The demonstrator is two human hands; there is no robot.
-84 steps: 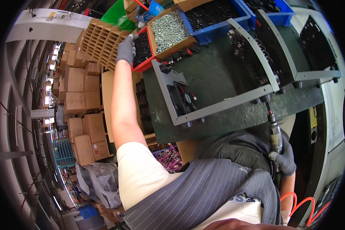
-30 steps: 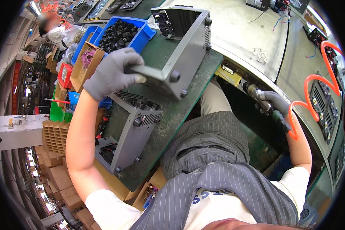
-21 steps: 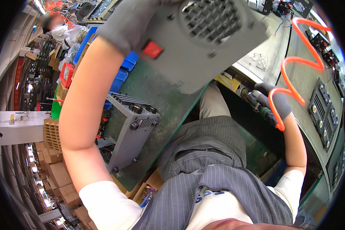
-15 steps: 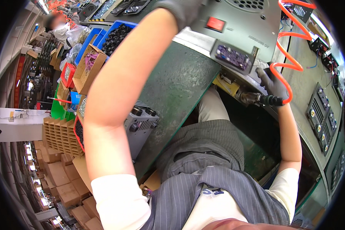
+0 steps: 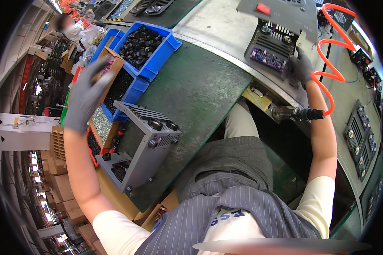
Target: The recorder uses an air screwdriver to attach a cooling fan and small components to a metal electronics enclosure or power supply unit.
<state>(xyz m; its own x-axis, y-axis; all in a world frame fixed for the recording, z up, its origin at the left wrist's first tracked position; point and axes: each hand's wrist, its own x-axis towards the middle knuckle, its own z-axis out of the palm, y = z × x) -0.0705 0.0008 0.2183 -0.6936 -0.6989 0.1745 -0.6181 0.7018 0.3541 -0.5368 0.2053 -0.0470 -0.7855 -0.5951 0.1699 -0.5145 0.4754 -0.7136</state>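
Note:
My left hand (image 5: 84, 100), in a grey glove, reaches over a cardboard box (image 5: 116, 72) of small pink parts. Its thumb and fingers stand apart; some fingertips are hard to make out. At the right, my gloved right hand (image 5: 302, 68) is bent around the right edge of a black finned panel (image 5: 273, 40) with a purple circuit board (image 5: 268, 59). Its fingertips are partly hidden. A grey metal plate (image 5: 281, 17) with a red switch (image 5: 263, 8) lies beyond, overlapping the panel. Below my right hand, an air screwdriver (image 5: 291, 113) rests at the bench edge.
Blue bins (image 5: 168, 49) hold black knob-like parts. A grey metal frame (image 5: 142, 157) stands on the green mat (image 5: 195, 85). An orange coiled hose (image 5: 327, 75) hangs by my right arm. Another black panel (image 5: 359, 140) lies at the right. A person (image 5: 72, 27) works far left.
My left hand has left the metal plate and swung left to the cardboard box. The plate is farther away and the black finned panel beneath shows more. My right hand has shifted up to it.

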